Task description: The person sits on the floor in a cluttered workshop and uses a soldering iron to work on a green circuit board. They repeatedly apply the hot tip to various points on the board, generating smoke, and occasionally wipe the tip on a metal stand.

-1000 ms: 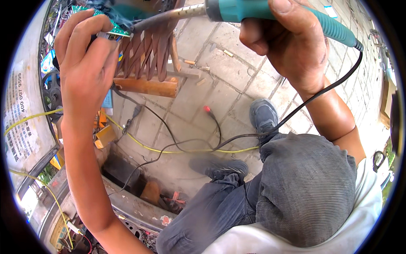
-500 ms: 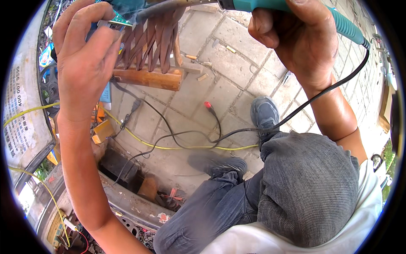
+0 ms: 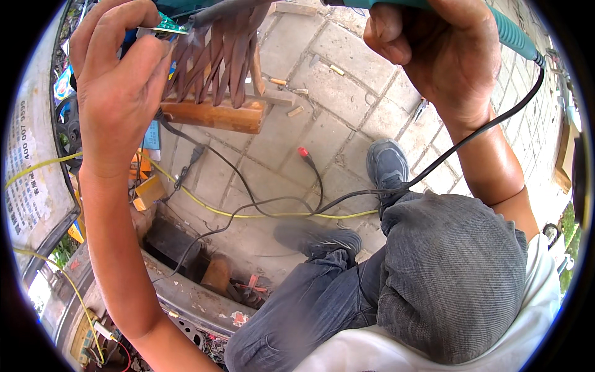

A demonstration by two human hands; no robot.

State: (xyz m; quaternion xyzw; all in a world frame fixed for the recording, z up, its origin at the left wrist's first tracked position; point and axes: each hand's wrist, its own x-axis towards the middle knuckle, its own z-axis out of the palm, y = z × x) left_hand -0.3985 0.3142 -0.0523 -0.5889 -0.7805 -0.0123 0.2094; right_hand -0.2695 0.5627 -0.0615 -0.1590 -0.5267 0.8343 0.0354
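Observation:
At the upper left, my left hand (image 3: 121,87) pinches a small green circuit board (image 3: 171,25) between thumb and fingers. At the top right my right hand (image 3: 443,62) is wrapped around the teal handle of a soldering iron (image 3: 513,36). Its grey metal barrel reaches left across the upper edge, and the front end lies at or very near the board; whether they touch I cannot tell. A black cord (image 3: 538,93) leaves the handle and curves down past my right forearm. The top of the iron is cut off by the picture's edge.
Below the board stands a folding stool with brown straps and a wooden bar (image 3: 214,115). A yellow cable (image 3: 248,216) and dark cords cross the paving near my shoes (image 3: 387,164). A dark metal trough (image 3: 170,248) lies lower left, beside a printed white panel (image 3: 34,167).
Both hands stay closed on the board and the iron. The iron sits slightly higher in the picture, and the left hand with the board has shifted a little left.

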